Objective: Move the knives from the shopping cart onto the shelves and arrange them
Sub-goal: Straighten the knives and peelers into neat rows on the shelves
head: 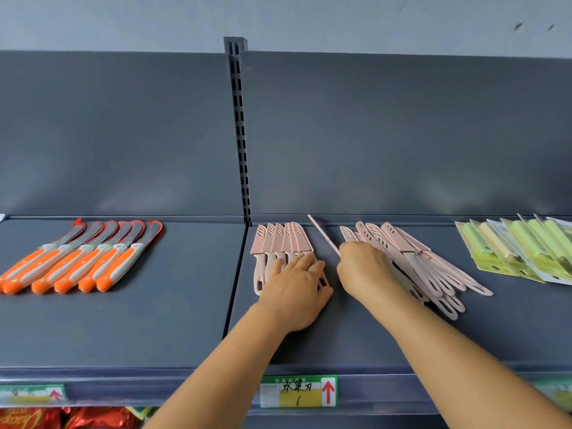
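On the dark grey shelf (pixel 340 335) a neat row of pink sheathed knives (pixel 281 239) lies just right of the upright post. My left hand (pixel 297 292) rests flat on their handles, fingers straight. My right hand (pixel 365 270) pinches one pink knife (pixel 323 235) edge-on, tilted up toward the back left, between the neat row and a loose pile of pink knives (pixel 411 261) fanned out to the right. The cart is out of view.
Orange-and-white handled knives (pixel 80 258) lie in a row on the left shelf section. Green carded knives (pixel 520 252) overlap at the far right. A slotted upright post (pixel 240 134) divides the back panels. A green price label (pixel 298 391) sits on the shelf's front edge; red packets (pixel 62 418) lie below.
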Available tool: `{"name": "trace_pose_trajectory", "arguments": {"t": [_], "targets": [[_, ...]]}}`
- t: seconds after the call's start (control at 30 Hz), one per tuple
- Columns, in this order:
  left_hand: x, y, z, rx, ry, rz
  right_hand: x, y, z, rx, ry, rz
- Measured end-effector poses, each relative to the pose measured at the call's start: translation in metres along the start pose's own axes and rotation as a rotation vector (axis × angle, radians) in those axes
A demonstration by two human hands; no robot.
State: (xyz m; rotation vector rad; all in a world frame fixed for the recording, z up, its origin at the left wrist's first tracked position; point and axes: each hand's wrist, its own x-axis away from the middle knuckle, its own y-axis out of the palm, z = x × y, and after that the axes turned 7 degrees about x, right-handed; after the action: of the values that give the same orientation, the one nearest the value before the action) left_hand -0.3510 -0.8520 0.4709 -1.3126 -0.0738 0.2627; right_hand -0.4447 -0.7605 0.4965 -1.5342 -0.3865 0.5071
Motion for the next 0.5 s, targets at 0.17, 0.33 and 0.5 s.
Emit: {"name": "trace_pose_trajectory", "arguments": {"t": [0.17, 0.33, 0.5], "targets": [[0.001, -0.004, -0.003, -0.019, -0.019, -0.040, -0.005, 0.003, 0.003, -0.378, 0.062, -0.003], [0.003, -0.010, -0.005, -0.046, -0.012, -0.061, -0.003, 0.011, -0.006, -0.662, 0.072, -0.033], [0.004, -0.009, -0.007, -0.050, -0.005, -0.058, -0.001, 0.008, -0.010, -0.471, 0.100, -0.051]]}}
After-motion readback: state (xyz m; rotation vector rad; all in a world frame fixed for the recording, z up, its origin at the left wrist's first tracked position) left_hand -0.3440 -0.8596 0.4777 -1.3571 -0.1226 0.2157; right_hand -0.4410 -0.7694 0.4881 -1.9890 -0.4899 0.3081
